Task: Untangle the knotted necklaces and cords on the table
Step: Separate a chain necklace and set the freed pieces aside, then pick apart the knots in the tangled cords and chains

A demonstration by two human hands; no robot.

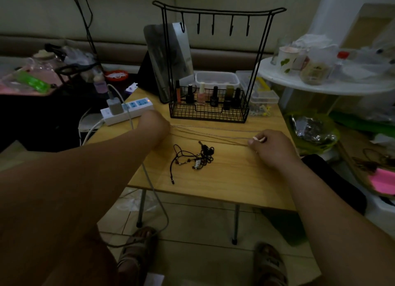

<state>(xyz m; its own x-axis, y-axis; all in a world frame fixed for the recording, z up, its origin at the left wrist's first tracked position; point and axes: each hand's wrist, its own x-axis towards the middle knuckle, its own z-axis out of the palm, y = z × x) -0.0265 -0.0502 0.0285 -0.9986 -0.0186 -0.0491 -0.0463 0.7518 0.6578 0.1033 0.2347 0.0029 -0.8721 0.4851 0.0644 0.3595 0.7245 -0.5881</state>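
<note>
A light wooden worktop (224,179) fills the middle of a dim, cluttered room, seen from above by the person working at it. Beyond the fingers, toward the far edge, stands one tall black wire stand (213,57). It has five hooks along its top bar and a basket at its foot holding about six small nail polish bottles (201,94). Just beyond the left hand lies one white power strip (128,110) with one grey charger plugged in. Two bare forearms reach in. The left hand (157,124) is turned away with its fingers hidden behind the wrist, so I cannot tell whether they are curled round anything, though the chains end at it. The right hand (272,149) has the thumb and forefinger of its fingers (252,143) pressed together, pinching the other end. Between the two hands run the pale thin metal chains (213,134), drawn out in near-straight lines. At least three lines show, but the exact count is too fine to tell. Their long axis runs side to side, dipping slightly toward the person at the right fingers. Just on the person's side of that line, between the hands and touching neither, lies one dark knotted clump of beaded cords (195,157), with one loose end trailing toward the person. It sits somewhat nearer the left hand. The clump looks like the knot left to work.
</note>
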